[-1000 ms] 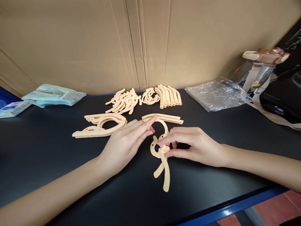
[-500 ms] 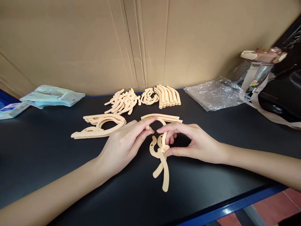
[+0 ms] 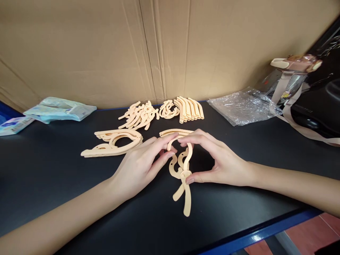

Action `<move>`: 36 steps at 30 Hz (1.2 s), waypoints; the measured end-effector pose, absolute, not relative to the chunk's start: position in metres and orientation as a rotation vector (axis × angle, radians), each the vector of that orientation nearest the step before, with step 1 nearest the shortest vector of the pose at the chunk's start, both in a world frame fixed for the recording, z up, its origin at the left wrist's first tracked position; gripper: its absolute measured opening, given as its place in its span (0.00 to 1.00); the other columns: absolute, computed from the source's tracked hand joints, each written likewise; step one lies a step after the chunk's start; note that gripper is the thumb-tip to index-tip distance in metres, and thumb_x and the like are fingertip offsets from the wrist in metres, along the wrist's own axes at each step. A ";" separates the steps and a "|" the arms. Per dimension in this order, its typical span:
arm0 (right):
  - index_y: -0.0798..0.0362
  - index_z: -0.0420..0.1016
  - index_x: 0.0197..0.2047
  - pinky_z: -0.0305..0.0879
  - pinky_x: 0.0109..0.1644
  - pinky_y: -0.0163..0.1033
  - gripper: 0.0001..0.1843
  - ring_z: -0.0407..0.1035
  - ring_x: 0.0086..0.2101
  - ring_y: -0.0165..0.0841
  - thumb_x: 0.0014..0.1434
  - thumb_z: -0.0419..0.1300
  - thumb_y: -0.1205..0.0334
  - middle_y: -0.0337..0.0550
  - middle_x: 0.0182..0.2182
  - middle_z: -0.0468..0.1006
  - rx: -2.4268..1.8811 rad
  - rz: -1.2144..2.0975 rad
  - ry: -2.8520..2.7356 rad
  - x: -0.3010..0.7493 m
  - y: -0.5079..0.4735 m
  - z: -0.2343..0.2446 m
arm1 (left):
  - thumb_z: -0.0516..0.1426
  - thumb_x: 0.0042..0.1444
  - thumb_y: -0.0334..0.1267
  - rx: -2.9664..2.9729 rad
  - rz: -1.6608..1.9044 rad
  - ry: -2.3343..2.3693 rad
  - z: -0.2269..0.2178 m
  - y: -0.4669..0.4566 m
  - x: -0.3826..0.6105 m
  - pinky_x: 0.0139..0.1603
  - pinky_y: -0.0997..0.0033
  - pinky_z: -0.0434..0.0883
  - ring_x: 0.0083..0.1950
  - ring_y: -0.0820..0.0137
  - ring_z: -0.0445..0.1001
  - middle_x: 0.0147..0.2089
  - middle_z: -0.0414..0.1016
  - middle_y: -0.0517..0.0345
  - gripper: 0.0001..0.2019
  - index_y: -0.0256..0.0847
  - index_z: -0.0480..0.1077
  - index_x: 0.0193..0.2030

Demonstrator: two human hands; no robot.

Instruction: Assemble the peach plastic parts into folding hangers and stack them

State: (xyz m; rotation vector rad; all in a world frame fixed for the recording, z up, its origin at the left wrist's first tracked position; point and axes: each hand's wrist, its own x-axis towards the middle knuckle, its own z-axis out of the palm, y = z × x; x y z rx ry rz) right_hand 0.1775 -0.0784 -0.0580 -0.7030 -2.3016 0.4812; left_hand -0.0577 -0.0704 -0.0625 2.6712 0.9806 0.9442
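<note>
Both hands meet over a cream plastic hanger assembly (image 3: 182, 177) lying on the black tabletop (image 3: 53, 184). My left hand (image 3: 143, 163) pinches the curved hook (image 3: 189, 153) at its top end with fingertips and thumb. My right hand (image 3: 212, 159) arches over the hook, index fingertip on its top and thumb pressed at the round pivot where the curved arms join. Two arms of the assembly trail toward me.
Finished folded hangers (image 3: 113, 143) lie stacked to the left. Piles of loose cream parts (image 3: 138, 115) and curved arms (image 3: 190, 108) sit by the cardboard wall (image 3: 170, 46). Blue packets (image 3: 60, 108) lie far left, clear plastic bags (image 3: 240, 106) and a bottle (image 3: 290, 76) right.
My right hand has lifted its fingers from low beside the pivot to arch over the hook's top, meeting my left fingertips. The hook stands more upright. My left hand barely shifted.
</note>
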 end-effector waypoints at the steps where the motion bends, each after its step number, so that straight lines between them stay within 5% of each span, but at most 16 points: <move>1: 0.47 0.60 0.62 0.64 0.59 0.48 0.39 0.65 0.56 0.40 0.52 0.71 0.53 0.48 0.55 0.70 -0.704 0.480 -2.300 0.177 -0.078 -0.058 | 0.53 0.66 0.35 2.671 0.943 0.977 -0.062 -0.070 -0.058 0.44 0.76 0.70 0.44 0.73 0.76 0.44 0.79 0.60 0.19 0.42 0.60 0.63; 6: 0.46 0.57 0.65 0.59 0.64 0.51 0.40 0.58 0.62 0.42 0.54 0.69 0.51 0.50 0.60 0.66 -0.674 0.490 -2.335 0.178 -0.077 -0.057 | 0.52 0.67 0.35 2.682 0.920 0.991 -0.062 -0.069 -0.059 0.38 0.76 0.68 0.37 0.75 0.73 0.39 0.77 0.62 0.15 0.43 0.63 0.59; 19: 0.47 0.59 0.63 0.60 0.64 0.49 0.38 0.61 0.61 0.40 0.53 0.70 0.52 0.50 0.59 0.69 -0.613 0.490 -2.329 0.177 -0.076 -0.059 | 0.54 0.66 0.40 2.724 0.892 1.069 -0.061 -0.069 -0.059 0.36 0.73 0.66 0.36 0.73 0.69 0.37 0.71 0.63 0.08 0.45 0.67 0.50; 28: 0.49 0.65 0.57 0.64 0.60 0.46 0.35 0.68 0.54 0.39 0.50 0.71 0.48 0.46 0.54 0.72 -0.860 0.548 -2.099 0.186 -0.065 -0.059 | 0.51 0.66 0.40 3.175 0.784 1.398 -0.060 -0.068 -0.058 0.49 0.57 0.65 0.51 0.54 0.68 0.52 0.73 0.45 0.17 0.32 0.67 0.56; 31: 0.51 0.65 0.55 0.66 0.57 0.45 0.35 0.70 0.49 0.37 0.49 0.72 0.48 0.45 0.52 0.73 -0.955 0.623 -1.983 0.188 -0.060 -0.060 | 0.51 0.65 0.38 3.200 0.731 1.483 -0.062 -0.066 -0.059 0.48 0.55 0.64 0.51 0.53 0.68 0.53 0.72 0.45 0.19 0.32 0.66 0.59; 36: 0.50 0.65 0.54 0.64 0.58 0.45 0.33 0.70 0.48 0.36 0.50 0.72 0.50 0.44 0.52 0.73 -0.985 0.744 -1.924 0.187 -0.057 -0.062 | 0.51 0.66 0.39 3.191 0.647 1.435 -0.063 -0.063 -0.059 0.44 0.57 0.63 0.50 0.55 0.68 0.49 0.74 0.49 0.13 0.36 0.72 0.50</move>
